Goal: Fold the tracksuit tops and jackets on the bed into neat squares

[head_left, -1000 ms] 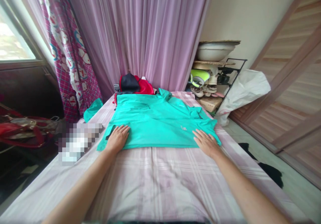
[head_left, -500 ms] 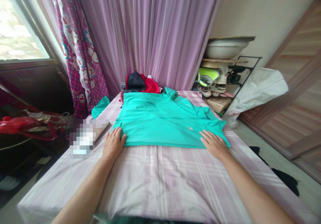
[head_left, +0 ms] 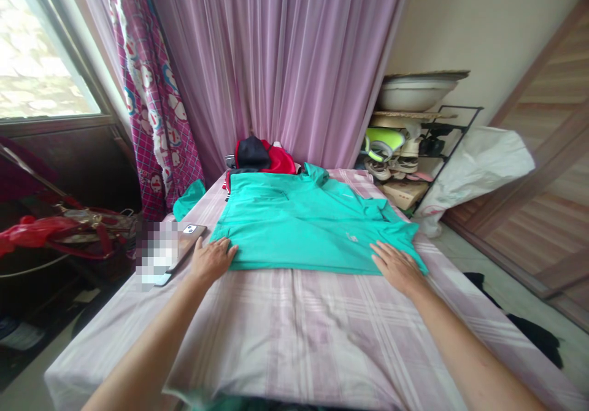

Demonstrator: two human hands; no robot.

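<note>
A turquoise shirt [head_left: 304,227] lies spread flat on a table covered with a pale pink checked cloth [head_left: 294,337]. My left hand [head_left: 210,259] rests palm down at the shirt's near left corner, fingertips touching the folded edge. On the near right hem lies my right hand [head_left: 396,266], flat with fingers spread. Neither hand holds anything.
A phone [head_left: 181,248] lies at the table's left edge beside my left hand. Red and dark clothes [head_left: 262,155] are piled at the far end, with another turquoise piece [head_left: 188,197] hanging at the left. A shelf rack [head_left: 409,147] and a white bag [head_left: 478,159] stand at right.
My left hand has slid off the shirt's surface leftward to its near left corner. My right hand stays on the right hem. The camera has shifted a little.
</note>
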